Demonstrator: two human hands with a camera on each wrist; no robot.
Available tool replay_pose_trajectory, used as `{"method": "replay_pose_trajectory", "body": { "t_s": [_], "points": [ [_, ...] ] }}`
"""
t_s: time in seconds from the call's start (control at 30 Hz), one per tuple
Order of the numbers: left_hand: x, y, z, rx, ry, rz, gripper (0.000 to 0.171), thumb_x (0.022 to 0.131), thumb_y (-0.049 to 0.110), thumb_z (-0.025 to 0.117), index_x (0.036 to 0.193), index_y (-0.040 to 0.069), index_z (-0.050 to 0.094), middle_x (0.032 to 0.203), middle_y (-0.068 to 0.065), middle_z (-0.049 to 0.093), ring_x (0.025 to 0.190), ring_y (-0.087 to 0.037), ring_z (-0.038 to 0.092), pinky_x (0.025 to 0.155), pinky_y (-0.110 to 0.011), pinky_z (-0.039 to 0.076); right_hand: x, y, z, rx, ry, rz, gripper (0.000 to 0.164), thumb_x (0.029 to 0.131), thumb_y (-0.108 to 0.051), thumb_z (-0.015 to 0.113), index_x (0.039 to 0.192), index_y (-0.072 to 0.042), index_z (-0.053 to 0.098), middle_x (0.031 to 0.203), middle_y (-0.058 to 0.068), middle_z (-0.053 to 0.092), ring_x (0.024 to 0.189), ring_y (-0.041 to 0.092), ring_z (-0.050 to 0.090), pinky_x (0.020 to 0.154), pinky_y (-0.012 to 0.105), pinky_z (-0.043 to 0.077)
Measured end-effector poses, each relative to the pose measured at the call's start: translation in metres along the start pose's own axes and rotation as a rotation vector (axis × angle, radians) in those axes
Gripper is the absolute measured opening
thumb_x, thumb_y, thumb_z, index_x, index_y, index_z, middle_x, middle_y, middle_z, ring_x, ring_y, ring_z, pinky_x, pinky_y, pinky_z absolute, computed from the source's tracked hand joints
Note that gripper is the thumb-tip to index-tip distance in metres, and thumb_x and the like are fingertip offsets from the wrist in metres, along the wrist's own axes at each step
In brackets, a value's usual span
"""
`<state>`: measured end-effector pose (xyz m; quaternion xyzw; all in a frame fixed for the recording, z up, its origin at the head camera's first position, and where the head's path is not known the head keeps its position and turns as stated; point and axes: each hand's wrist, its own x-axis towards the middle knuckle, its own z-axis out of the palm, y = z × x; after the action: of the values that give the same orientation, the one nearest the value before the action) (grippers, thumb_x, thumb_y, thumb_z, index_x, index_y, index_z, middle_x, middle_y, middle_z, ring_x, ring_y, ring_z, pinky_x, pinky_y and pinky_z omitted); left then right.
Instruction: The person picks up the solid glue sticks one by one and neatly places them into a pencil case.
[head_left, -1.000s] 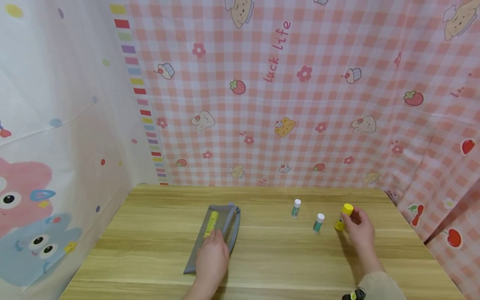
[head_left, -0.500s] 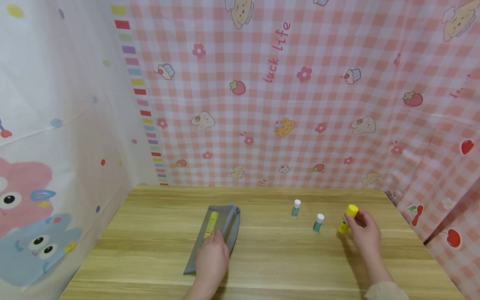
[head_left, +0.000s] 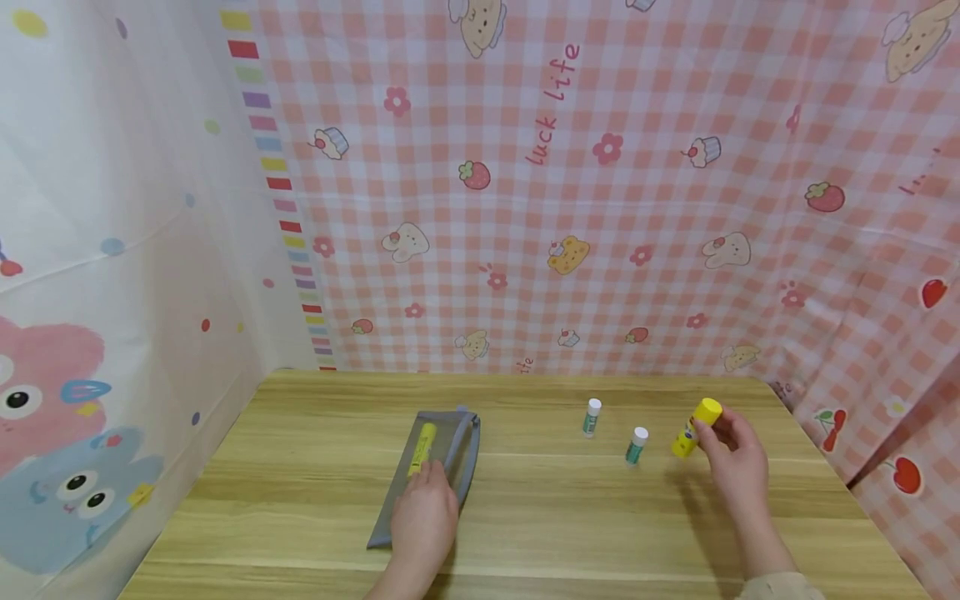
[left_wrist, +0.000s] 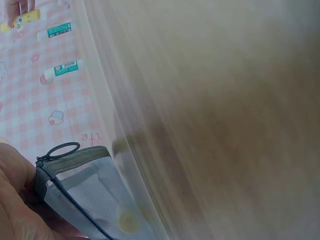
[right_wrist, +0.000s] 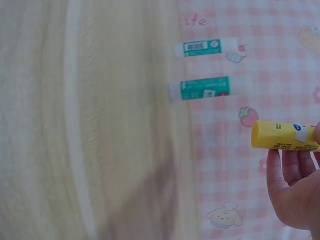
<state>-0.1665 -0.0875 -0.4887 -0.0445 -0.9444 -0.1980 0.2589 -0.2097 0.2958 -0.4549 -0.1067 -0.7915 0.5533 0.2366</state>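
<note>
My left hand (head_left: 425, 512) lies over a grey mesh zip pouch (head_left: 390, 521) and grips its upper layer near the gaping mouth. The zip pull (left_wrist: 62, 149) shows beside this hand in the left wrist view. Through the mesh a yellow-green glue stick (head_left: 423, 446) is visible, its near end covered by my fingers. On the right, my right hand (head_left: 738, 462) pinches a yellow glue stick (head_left: 696, 427) between thumb and fingers. This stick leans with its cap up and right, raised above its shadow. The right wrist view shows its base end (right_wrist: 270, 135) pointing left.
Two smaller glue sticks with white caps and green labels stand upright between the hands, one farther back (head_left: 592, 418) and one nearer (head_left: 637, 447). They stand on a wood-grain table (head_left: 555, 517). A pink checked cloth (head_left: 525, 208) hangs behind its far edge.
My right hand has shifted slightly right and lifted the yellow glue stick off the table, tipping it from upright to slanted. My left hand and the pouch keep their place.
</note>
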Motion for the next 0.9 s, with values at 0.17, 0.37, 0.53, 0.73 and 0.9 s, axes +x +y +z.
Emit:
{"method": "replay_pose_trajectory", "body": {
  "t_s": [0.17,0.37,0.53,0.73,0.9],
  "points": [
    [0.000,0.001,-0.001,-0.008,-0.007,-0.006,0.028,0.083,0.001,0.064,0.108,-0.013,0.066,0.108,-0.030,0.067,0.097,-0.044,0.067,0.071,-0.057,0.055,-0.001,-0.011,0.003,0.042,-0.002,0.015,0.036,0.099,-0.012,0.060,0.130,0.006,0.052,0.101,-0.013,0.056,0.092,0.000,0.054,0.077,0.012,0.051],
    [0.000,0.001,-0.003,-0.015,-0.023,-0.019,0.029,0.084,0.002,0.063,0.109,-0.013,0.065,0.109,-0.031,0.067,0.098,-0.045,0.067,0.074,-0.058,0.055,-0.004,-0.024,0.010,0.084,-0.028,0.065,0.039,0.099,-0.013,0.058,0.133,0.004,0.050,0.105,-0.007,0.056,0.092,0.001,0.055,0.078,0.014,0.052],
    [0.000,0.001,-0.003,-0.013,-0.018,-0.017,0.029,0.083,0.001,0.064,0.109,-0.013,0.065,0.108,-0.031,0.067,0.098,-0.045,0.067,0.073,-0.057,0.055,-0.010,-0.031,0.019,0.122,-0.056,0.070,0.039,0.099,-0.014,0.059,0.133,0.004,0.051,0.104,-0.007,0.057,0.092,0.002,0.056,0.077,0.015,0.053],
    [0.000,0.001,-0.001,-0.013,-0.010,-0.007,0.029,0.083,0.001,0.064,0.108,-0.013,0.065,0.107,-0.031,0.067,0.096,-0.044,0.067,0.070,-0.056,0.056,-0.018,-0.036,0.031,0.181,-0.084,0.046,0.035,0.099,-0.010,0.059,0.129,0.004,0.053,0.101,-0.007,0.060,0.091,0.004,0.059,0.078,0.017,0.054],
    [0.000,0.000,0.000,-0.015,-0.014,-0.011,0.029,0.083,0.002,0.064,0.108,-0.014,0.065,0.107,-0.031,0.067,0.097,-0.044,0.067,0.071,-0.056,0.055,-0.022,-0.039,0.040,0.181,-0.117,0.033,0.033,0.099,-0.011,0.058,0.128,0.004,0.053,0.100,-0.006,0.060,0.090,0.004,0.060,0.078,0.019,0.055]
  ]
}}
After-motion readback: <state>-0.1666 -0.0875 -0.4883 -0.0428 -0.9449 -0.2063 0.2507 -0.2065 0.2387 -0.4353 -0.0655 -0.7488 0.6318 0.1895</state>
